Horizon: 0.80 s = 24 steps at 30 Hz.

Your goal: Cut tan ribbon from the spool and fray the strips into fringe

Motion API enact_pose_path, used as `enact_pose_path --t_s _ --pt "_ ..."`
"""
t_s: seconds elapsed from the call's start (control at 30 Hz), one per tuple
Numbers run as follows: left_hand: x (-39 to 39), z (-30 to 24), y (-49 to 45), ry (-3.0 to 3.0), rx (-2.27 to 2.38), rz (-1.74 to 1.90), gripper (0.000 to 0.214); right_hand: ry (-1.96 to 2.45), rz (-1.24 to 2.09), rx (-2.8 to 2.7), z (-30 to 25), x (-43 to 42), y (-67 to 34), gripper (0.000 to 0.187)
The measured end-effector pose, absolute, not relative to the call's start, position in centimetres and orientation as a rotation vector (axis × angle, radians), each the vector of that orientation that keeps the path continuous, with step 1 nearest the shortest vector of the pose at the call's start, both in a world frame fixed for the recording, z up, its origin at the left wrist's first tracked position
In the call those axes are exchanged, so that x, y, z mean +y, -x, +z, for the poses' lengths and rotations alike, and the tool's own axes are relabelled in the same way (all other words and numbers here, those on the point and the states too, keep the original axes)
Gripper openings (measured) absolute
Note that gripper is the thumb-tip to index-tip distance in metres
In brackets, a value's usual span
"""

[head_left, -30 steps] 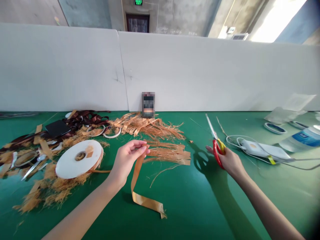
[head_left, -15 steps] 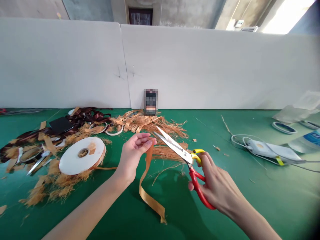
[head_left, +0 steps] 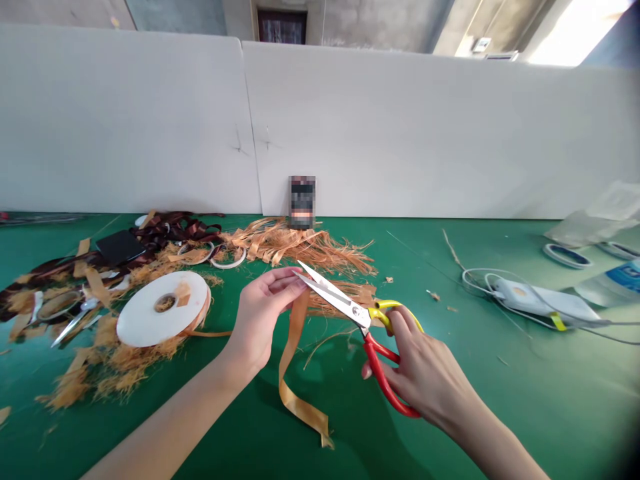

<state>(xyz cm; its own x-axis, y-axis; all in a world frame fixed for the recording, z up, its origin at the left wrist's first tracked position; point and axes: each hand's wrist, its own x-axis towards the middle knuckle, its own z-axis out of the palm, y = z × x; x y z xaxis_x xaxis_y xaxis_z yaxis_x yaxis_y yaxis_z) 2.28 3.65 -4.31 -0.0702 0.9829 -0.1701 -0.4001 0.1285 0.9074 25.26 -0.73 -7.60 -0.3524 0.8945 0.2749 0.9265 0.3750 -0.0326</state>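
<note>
**Open scissors [head_left: 333,299] reached the pinched ribbon [head_left: 293,327]**

The person's left hand [head_left: 265,310] formed a tight grip, with the thumb and fingers pinching the upper end of a gold satin strip. Below that grip, the ribbon hung in a loose twist and its tail lay curled on the green bench [head_left: 465,420]. The right hand [head_left: 425,380] formed a second, fuller grip around the red and yellow handles, with the fingers wrapped through the loops. From that grip the steel blades pointed left, spread in a narrow V, with their tips just at the left fingertips. The view did not settle whether the ribbon lay between them.

Left of the left grip sat a white spool of ribbon [head_left: 163,308], ringed by frayed orange fibres [head_left: 125,370]. A thin strip ran from the spool toward the left wrist. Beyond both grips lay a larger heap of shredded gold ribbon [head_left: 300,247], and farther left, tangled dark brown ribbon [head_left: 170,230] beside a flat black rectangular object [head_left: 120,248]. Right of the right grip lay a white power adapter [head_left: 530,297] with its looped cable [head_left: 480,280], and farther on, a clear plastic bottle [head_left: 607,287]. A white partition [head_left: 400,133] stood along the far edge of the bench.
</note>
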Motion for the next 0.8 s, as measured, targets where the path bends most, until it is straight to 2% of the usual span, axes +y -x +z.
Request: enact_pose_path --t_s 0.37,0.6,0.8 --pt "3.7 -4.7 -1.8 -0.731 1.024 1.264 0.019 1.668 -0.170 -2.453 -8.5 -0.8 -25.9 0.025" --pt "3.7 -5.0 -1.8 -0.706 1.017 1.256 0.018 1.566 -0.330 -2.465 -8.7 -0.6 -26.2 0.030" --pt "3.9 -5.3 -1.7 -0.695 1.011 1.252 0.021 1.555 -0.353 -2.472 -8.6 -0.3 -26.7 0.025"
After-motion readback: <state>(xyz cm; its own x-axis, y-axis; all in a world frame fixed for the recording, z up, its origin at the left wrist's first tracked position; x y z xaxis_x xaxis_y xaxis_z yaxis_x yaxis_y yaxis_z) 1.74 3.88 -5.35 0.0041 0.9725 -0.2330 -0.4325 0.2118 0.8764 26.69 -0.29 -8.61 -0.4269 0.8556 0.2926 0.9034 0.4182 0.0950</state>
